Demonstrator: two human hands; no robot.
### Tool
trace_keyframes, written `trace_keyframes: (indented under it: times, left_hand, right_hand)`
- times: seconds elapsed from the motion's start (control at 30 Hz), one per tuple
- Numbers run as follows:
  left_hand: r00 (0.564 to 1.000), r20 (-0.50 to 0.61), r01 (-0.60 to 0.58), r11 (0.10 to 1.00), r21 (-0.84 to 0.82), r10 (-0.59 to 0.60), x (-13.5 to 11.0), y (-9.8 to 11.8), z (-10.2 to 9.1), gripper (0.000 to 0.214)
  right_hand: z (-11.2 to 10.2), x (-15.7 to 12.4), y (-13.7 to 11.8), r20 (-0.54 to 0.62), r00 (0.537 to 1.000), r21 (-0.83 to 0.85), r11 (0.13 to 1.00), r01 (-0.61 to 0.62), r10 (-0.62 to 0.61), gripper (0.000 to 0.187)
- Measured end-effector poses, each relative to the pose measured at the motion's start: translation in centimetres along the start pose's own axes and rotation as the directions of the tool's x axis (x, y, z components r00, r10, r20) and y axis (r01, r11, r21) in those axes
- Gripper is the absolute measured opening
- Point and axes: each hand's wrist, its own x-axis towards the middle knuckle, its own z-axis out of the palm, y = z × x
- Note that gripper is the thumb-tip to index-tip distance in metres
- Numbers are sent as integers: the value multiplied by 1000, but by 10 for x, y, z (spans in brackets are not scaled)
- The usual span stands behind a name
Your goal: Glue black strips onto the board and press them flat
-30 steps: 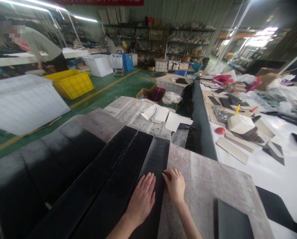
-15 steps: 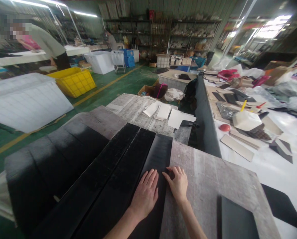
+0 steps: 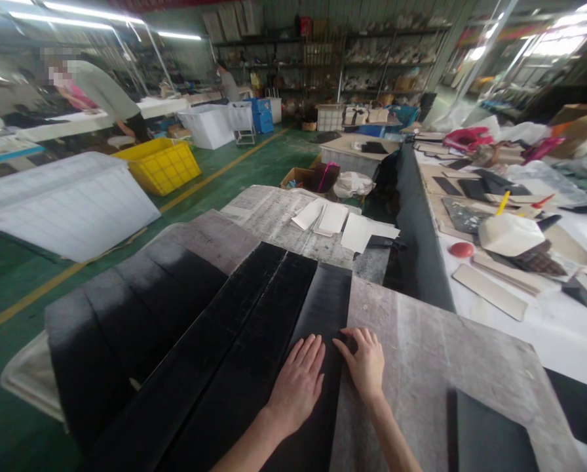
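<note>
Pressing flat on the long black textured strip [image 3: 327, 303], the left hand [image 3: 298, 383] is lying with its grip apart, fingers spread. The right hand [image 3: 367, 364] is touching the strip's right edge with curled fingers; whether its grip is clamping that edge cannot be told. The strip is lying at the near side of the worn grey bench [image 3: 421, 354], just right of two more black lengths [image 3: 244, 321].

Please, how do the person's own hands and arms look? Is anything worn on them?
Both the left hand and the right hand are bare: no gloves, and no ring shows. The left forearm and the right forearm are bare too, with no sleeve, watch or bracelet in view.
</note>
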Motion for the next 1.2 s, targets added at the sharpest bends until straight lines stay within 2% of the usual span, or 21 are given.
trace_keyframes:
  times: [0.43, 1.2]
  left_hand:
    - [1000, 8, -4, 998, 56, 4, -8, 1, 9, 64]
    - [1000, 2, 3, 997, 77, -3, -15, 4, 8, 65]
  right_hand:
    - [-2, -1, -2, 17, 1000, 14, 1000, -11, 11, 28]
    - [-1, -1, -1, -1, 1000, 24, 1000, -6, 6, 31]
